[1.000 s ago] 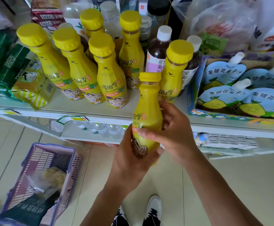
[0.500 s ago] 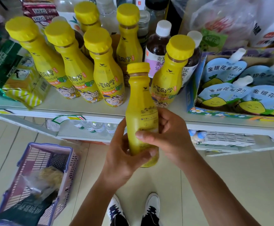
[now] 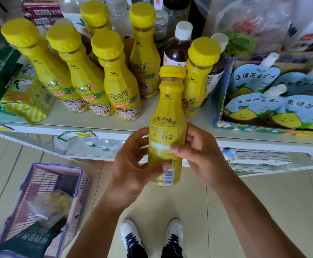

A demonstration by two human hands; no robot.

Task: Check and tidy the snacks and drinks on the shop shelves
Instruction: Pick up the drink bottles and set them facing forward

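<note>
Both the left hand [image 3: 131,164] and right hand [image 3: 198,151] curl their fingers [image 3: 178,147] round an upright yellow drink bottle [image 3: 167,116] before the shelf [image 3: 96,125].

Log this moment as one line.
left hand: grips yellow bottle | right hand: pinches it | yellow bottle: upright, before shelf, barcode facing camera

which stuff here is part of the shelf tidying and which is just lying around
In the job: held yellow bottle, left hand, right hand, shelved yellow bottles, juice pouches.
Lying about: pink basket, plastic bag.
</note>
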